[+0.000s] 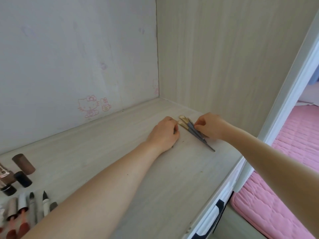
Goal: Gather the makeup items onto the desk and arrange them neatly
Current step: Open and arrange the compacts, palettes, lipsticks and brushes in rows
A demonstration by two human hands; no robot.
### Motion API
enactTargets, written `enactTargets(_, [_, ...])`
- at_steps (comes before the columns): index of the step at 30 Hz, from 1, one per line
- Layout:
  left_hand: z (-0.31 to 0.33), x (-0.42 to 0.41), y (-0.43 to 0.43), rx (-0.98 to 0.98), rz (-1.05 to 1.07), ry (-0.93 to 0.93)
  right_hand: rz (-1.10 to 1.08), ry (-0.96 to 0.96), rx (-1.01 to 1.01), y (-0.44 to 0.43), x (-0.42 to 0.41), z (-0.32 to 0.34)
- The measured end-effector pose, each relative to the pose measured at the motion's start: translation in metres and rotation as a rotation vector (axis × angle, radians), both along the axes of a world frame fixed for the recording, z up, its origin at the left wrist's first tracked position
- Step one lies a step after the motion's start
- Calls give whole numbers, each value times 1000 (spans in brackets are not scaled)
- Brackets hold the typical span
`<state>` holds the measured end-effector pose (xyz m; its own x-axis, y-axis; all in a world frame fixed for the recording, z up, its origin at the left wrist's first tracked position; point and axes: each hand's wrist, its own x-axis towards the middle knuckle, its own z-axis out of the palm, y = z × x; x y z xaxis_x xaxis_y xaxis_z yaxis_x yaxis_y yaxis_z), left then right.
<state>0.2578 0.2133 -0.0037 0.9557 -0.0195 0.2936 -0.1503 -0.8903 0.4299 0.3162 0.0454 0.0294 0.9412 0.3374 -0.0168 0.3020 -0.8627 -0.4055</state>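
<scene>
A small bunch of makeup brushes, with pale bristle tips and grey handles, lies on the pale wooden desk near the back right corner. My right hand pinches the brush handles from the right side. My left hand rests on the desk just left of the bristle tips, fingers curled round a thin dark item that is mostly hidden. At the left edge stand and lie other makeup items: a brown cylinder, a small black bottle, several pens and lip products.
The desk sits in an alcove with a back wall bearing cartoon stickers and a side panel on the right. Beyond the desk's right edge is a bed with a pink quilt.
</scene>
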Motion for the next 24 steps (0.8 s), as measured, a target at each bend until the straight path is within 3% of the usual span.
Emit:
enactTargets(4, [3,-1,0,20,134,-42,-112,47,78,5,5,2])
enactTargets(8, [6,2,-2,69,342,84,-172,-13,-69,14,11,1])
enactTargets(16, [13,-3,0,62,400,135,-221,-46,-223,10,13,-2])
enactTargets(21, [23,0,-10,-233,449,131,-229,61,-75,1,19,6])
enactTargets(24, [24,5,-29,-394,454,165,-247,176,152,0,20,9])
